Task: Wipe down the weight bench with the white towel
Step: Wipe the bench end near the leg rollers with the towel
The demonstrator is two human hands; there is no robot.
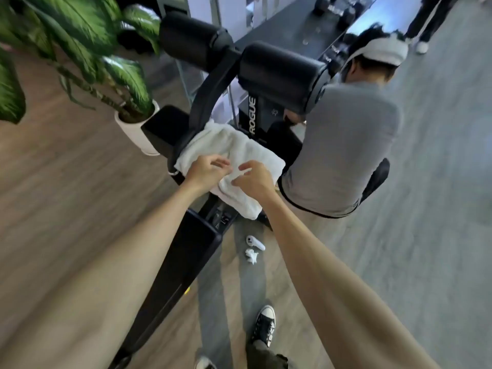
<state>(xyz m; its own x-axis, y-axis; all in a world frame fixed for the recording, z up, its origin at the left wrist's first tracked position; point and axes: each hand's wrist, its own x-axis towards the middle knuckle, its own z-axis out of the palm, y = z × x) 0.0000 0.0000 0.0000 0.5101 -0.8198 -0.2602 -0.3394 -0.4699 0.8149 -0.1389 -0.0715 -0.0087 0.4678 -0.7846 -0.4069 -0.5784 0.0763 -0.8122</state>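
Note:
A white towel (234, 158) lies draped over the seat of the black weight bench (186, 249), just below its two black roller pads (279, 73). My left hand (206, 170) rests on the towel's near left part, fingers curled and pinching the cloth. My right hand (254, 179) is beside it on the towel's near right part, fingers bent, touching the cloth. The bench's long back pad runs down toward me at lower left. The towel hides most of the seat.
A person in a grey shirt (343, 155) crouches right beside the bench. A potted plant (133, 123) stands at its left. A white controller (255, 243) and a crumpled white scrap (251, 255) lie on the floor. My black sneaker (263, 326) is below. Dumbbells (335, 9) sit at the back.

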